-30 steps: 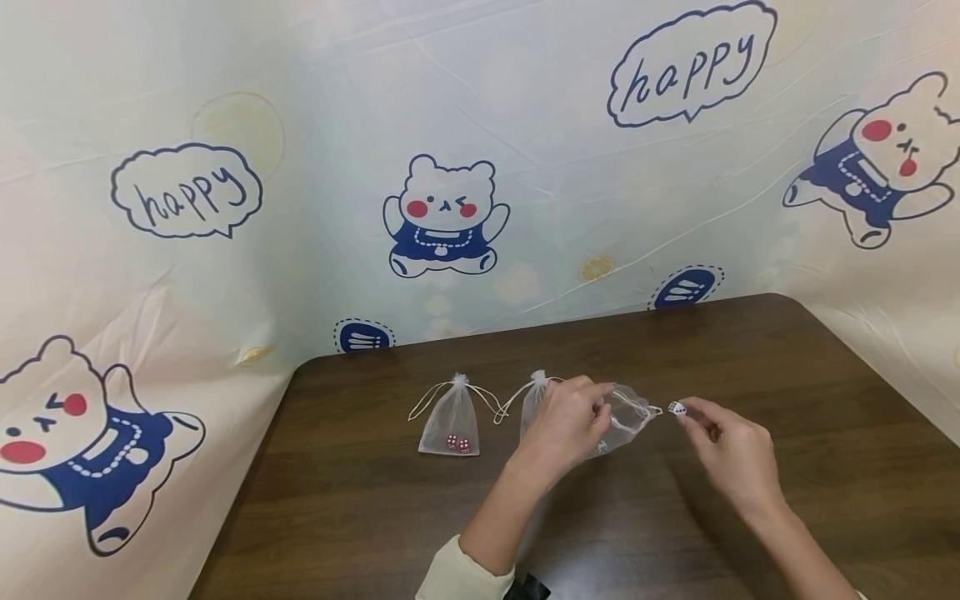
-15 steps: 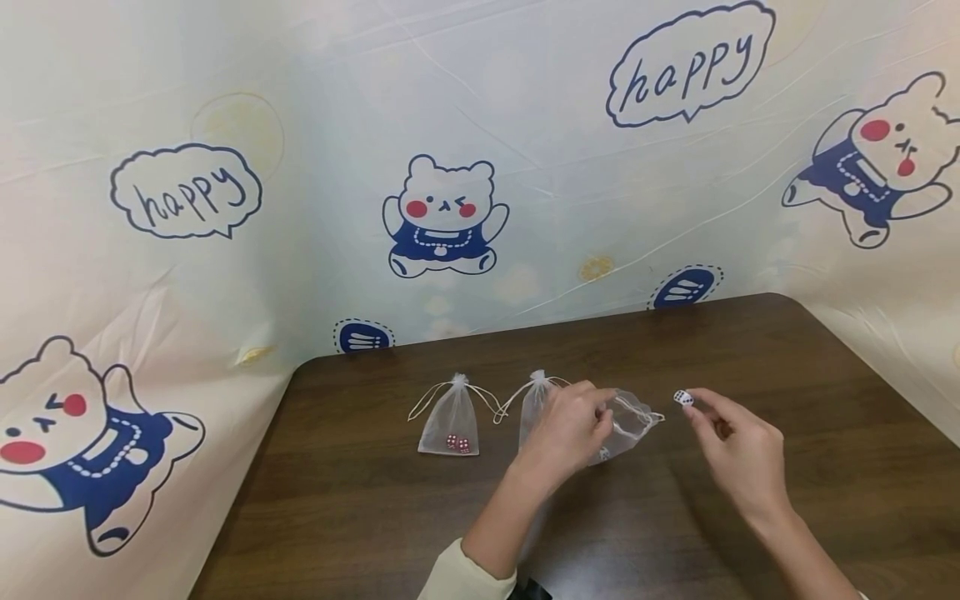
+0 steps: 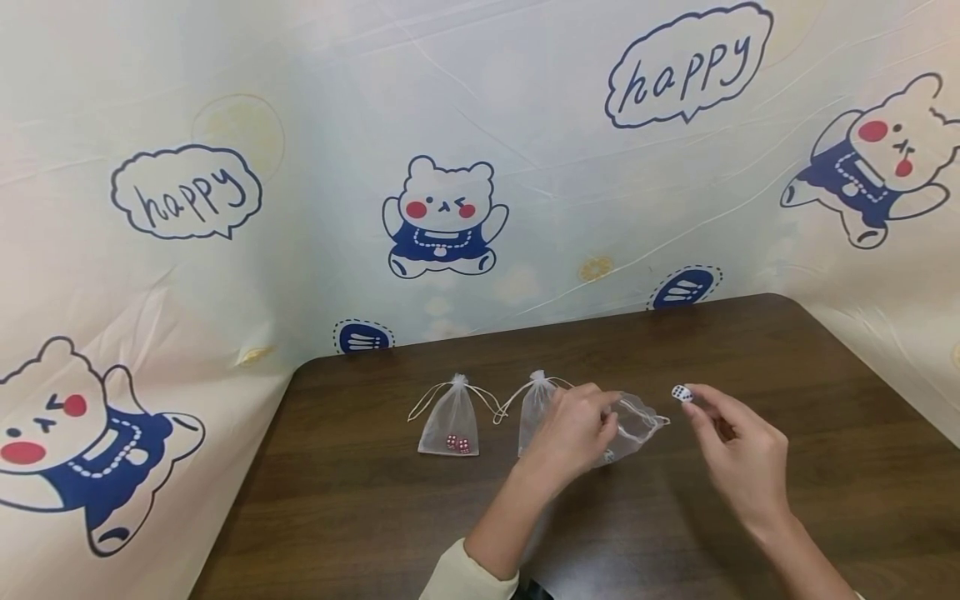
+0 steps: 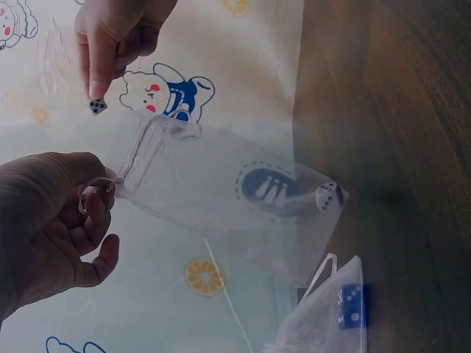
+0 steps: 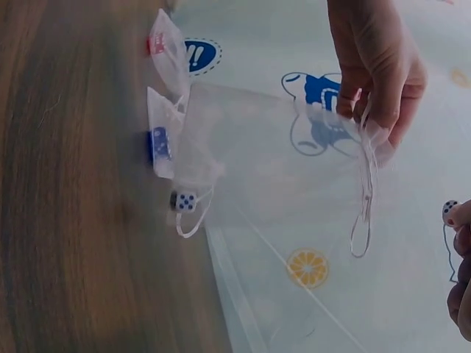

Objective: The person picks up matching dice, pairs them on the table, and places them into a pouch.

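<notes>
My left hand [image 3: 577, 429] pinches a sheer white drawstring pouch [image 4: 213, 184] by its mouth. The pouch hangs over the table, its mouth loose and gaping. A white die [image 4: 327, 196] sits in its lower corner, seen through the mesh. To the right of the pouch, my right hand [image 3: 746, 454] pinches a second white die [image 3: 682, 393] between thumb and fingertips, apart from the pouch mouth. In the left wrist view this die [image 4: 97, 107] is just above the mouth. The left hand partly hides another pouch [image 3: 534, 400] in the head view.
A tied mesh pouch [image 3: 442, 421] with red dice [image 3: 457, 443] stands at the left on the brown wooden table [image 3: 337, 500]. Beside it, the partly hidden tied pouch holds blue dice [image 4: 353, 305]. A printed curtain [image 3: 315, 208] rises behind the table's far edge.
My right hand has risen and moved slightly right with its die, away from the pouch mouth; the die has turned. My left hand and the pouch have shifted slightly right.
</notes>
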The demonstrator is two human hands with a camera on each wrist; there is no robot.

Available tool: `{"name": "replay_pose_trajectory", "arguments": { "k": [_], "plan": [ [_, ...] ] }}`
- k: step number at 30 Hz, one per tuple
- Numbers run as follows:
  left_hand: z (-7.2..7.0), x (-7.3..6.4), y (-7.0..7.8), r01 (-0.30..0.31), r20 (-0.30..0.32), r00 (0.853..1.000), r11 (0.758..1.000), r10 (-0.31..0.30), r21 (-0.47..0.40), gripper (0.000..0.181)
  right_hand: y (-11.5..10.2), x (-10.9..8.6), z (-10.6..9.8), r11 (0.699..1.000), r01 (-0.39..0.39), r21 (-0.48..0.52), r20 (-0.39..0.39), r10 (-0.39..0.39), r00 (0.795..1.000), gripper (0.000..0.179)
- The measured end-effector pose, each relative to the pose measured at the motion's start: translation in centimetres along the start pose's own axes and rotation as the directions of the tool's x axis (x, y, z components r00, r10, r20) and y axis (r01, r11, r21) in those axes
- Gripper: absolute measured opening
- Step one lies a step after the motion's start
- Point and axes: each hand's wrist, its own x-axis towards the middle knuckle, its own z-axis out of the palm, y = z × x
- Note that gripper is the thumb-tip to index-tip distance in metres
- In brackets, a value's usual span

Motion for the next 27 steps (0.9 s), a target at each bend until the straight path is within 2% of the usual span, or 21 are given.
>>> {"name": "replay_pose_trajectory", "arguments": {
  "k": [9, 17, 27],
  "plan": [
    [0.0, 0.1, 0.2, -0.008, -0.003, 1.000, 1.000, 0.008, 0.009, 0.023, -0.8, 0.1, 0.5, 0.997, 0.029, 0.069, -0.016, -0.028, 0.999, 0.023],
    [0.0, 0.0, 0.3, 0.002, 0.011, 1.000, 0.999, -0.002, 0.039, 0.022, -1.3, 0.1, 0.9, 0.993, 0.060, 0.099, 0.003, -0.061, 0.998, 0.018],
    [0.1, 0.1, 0.5, 0.005, 0.004, 1.000, 1.000, -0.005, 0.019, 0.022, -1.3, -0.1, 1.3, 0.993, 0.087, 0.079, 0.053, -0.091, 0.994, 0.021]
  ]
}}
